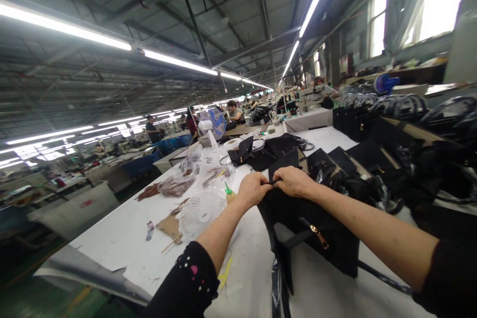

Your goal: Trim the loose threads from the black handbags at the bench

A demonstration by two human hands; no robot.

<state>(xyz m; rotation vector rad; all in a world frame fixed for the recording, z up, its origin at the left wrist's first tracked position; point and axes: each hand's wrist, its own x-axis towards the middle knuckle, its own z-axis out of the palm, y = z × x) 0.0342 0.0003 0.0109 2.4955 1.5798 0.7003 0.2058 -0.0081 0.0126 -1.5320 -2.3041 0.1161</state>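
Observation:
A black handbag (335, 246) with a gold zipper pull stands in front of me on the white table (249, 288). Both hands meet at its top edge. My left hand (252, 190) pinches a narrow black part of that edge between thumb and fingers. Close beside it, my right hand (292, 181) grips the same edge, also closed. A plastic-wrapped strap (276, 278) hangs down at the bag's left side. Just left of my left hand, a glue bottle (230, 195) with a green tip is partly hidden by my forearm.
A white round fan grille (203, 213) lies left, near brown strips in clear plastic (179, 181). More black bags (372, 159) crowd the right side, several with wrapped handles. A blue-and-white fan (216, 124) stands beyond the table, with people working farther back.

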